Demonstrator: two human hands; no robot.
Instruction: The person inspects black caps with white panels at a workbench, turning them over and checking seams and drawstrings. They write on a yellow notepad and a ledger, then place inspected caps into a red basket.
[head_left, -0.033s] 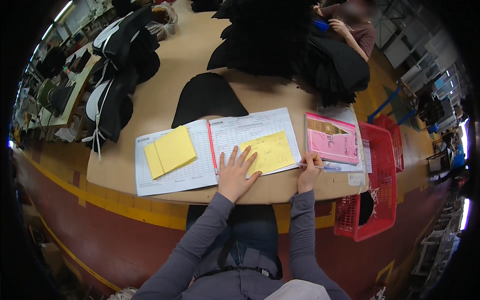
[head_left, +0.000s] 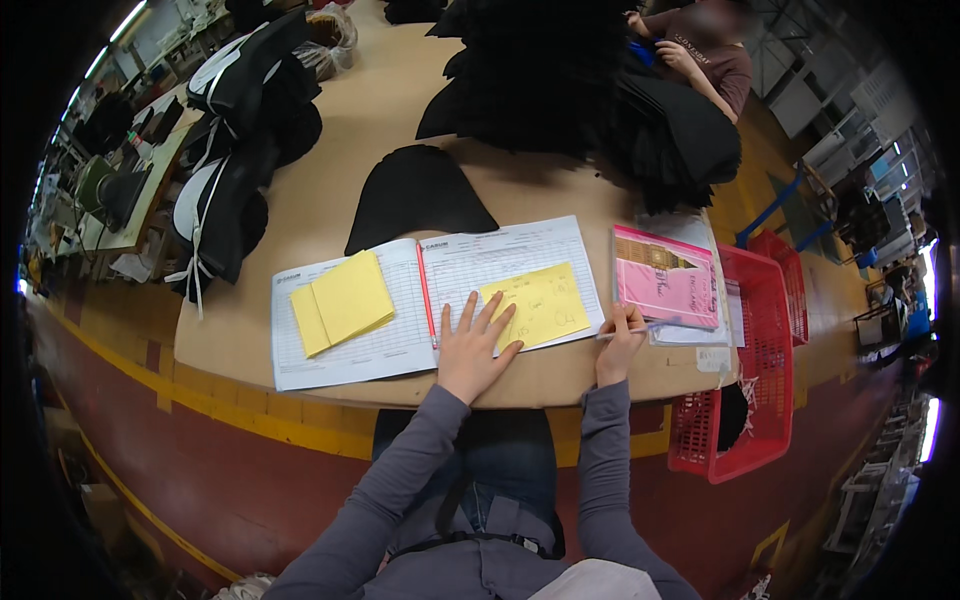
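Note:
An open record book (head_left: 385,355) with ruled table pages lies on the table in front of me. My left hand (head_left: 472,350) is spread flat on its right page, fingers apart, the fingertips reaching the edge of a yellow handwritten sheet (head_left: 550,300). Just off the book's right edge, my right hand (head_left: 620,345) is closed round a pen (head_left: 608,335). A red pencil-like stick (head_left: 427,290) lies along the book's fold. On the left page rests a folded yellow pad (head_left: 350,305). Right of my right hand is a pink-covered notebook (head_left: 665,280) on some papers.
A black curved fabric piece (head_left: 420,195) lies behind the book. Tall black stacks (head_left: 530,90) stand farther back, with tied black-and-white bundles (head_left: 225,200) at left. A red plastic basket (head_left: 755,400) sits by the table's right edge. Another person (head_left: 710,65) is at the far right.
The pen in my right hand has changed its tilt slightly. My left hand stays in place on the page.

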